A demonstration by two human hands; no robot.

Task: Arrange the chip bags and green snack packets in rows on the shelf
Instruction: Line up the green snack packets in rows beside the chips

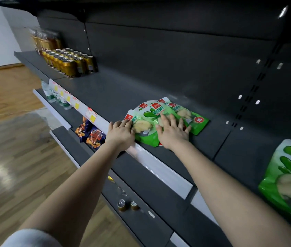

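A white sleeve (32,237) frames bare arms; the left hand (121,132) and right hand (172,133) press flat, fingers spread, gripping nothing, on overlapping green packets (196,120) at the shelf (105,91) edge, where a sideways push could tip 1 off

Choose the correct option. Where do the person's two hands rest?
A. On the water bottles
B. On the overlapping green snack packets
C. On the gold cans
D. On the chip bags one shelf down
B: the left hand and the right hand both lie flat on the green snack packets at the shelf front.
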